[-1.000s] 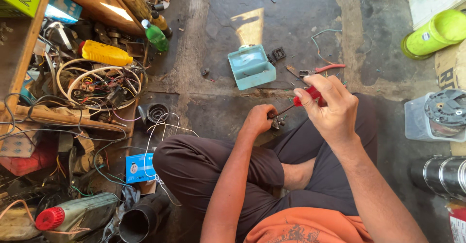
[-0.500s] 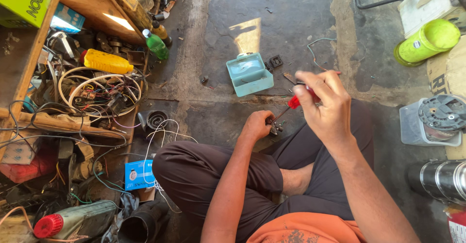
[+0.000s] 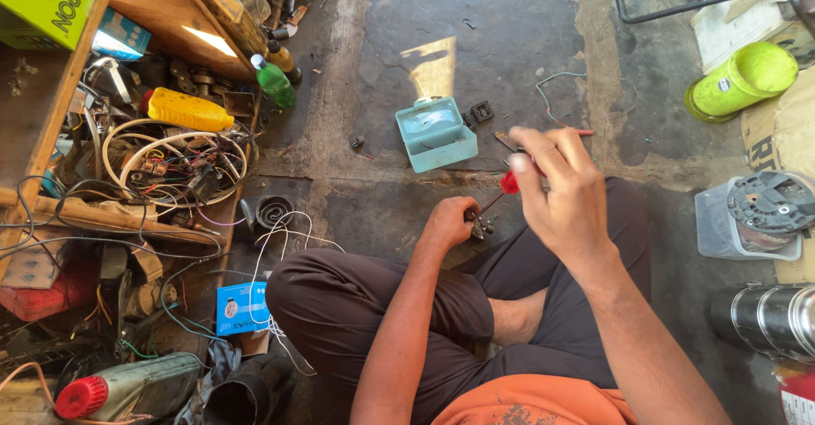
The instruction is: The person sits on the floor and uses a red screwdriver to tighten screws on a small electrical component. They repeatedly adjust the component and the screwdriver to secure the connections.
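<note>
While pinched in right-hand fingers point(image 3: 543, 157), red-handled screwdriver point(image 3: 508, 184), tip at left-hand-gripped small part point(image 3: 480, 226).

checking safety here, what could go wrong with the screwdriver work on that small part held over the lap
The red-handled screwdriver in the right hand could slip off the small metal part and jab the left hand pinching it. Dropped screws might vanish on the cluttered concrete floor.

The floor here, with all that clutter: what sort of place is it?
Probably a small repair workshop. Tangled wires and parts fill a wooden shelf, and the person sits on the concrete floor, right hand working a red screwdriver on a small part held in the left hand.
</note>
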